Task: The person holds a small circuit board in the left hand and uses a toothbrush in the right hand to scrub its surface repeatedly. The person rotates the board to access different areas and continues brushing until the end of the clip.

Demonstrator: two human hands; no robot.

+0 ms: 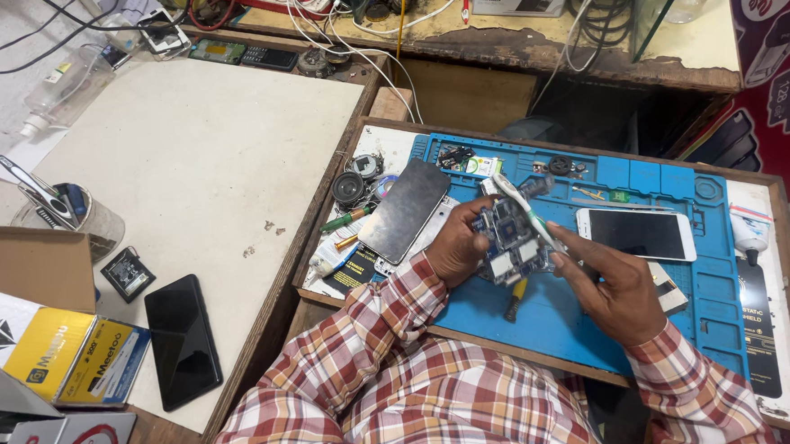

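Circuit board (511,243) — blue, studded with silver chips — is gripped at its near edge by the left hand (455,246) above a blue work mat (562,317). Right hand (611,296) clasps a white brush (522,204) laid across its top; cleaning seems underway, and further strokes call for light pressure. Beyond the right hand lies a white phone (637,234).

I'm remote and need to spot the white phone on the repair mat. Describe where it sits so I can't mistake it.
Find the blue repair mat on the wooden tray. The white phone lies flat, screen up, just beyond the right hand. Unlike the dark phone panel near the left hand, it has a white frame around a dark screen.
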